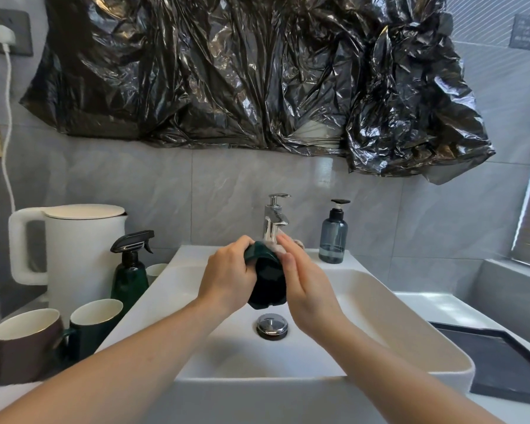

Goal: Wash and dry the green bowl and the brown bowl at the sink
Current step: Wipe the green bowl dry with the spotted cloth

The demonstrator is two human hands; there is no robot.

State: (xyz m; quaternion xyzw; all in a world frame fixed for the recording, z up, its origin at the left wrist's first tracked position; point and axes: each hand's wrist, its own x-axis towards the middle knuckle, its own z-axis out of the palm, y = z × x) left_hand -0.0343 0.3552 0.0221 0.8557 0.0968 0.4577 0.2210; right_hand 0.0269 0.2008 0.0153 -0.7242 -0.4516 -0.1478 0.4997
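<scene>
While my left hand [227,272] grips the green bowl [265,278] by its rim under the faucet [274,220], over the sink [395,304] basin's back edge, my right hand [306,283] rubs it with straight fingers. Drying remains, I judge; the brown bowl [28,344] waits beyond the sink's left edge.

The sink [395,304] sits at centre, its drain [271,325] inside. At 12 o'clock stands the tap [274,220], with a pump bottle [333,237] at 1. At 9 the spray bottle [129,270] fronts a kettle [80,249]; two mugs [25,344] stand at 8. A tray [502,365] lies at 4.
</scene>
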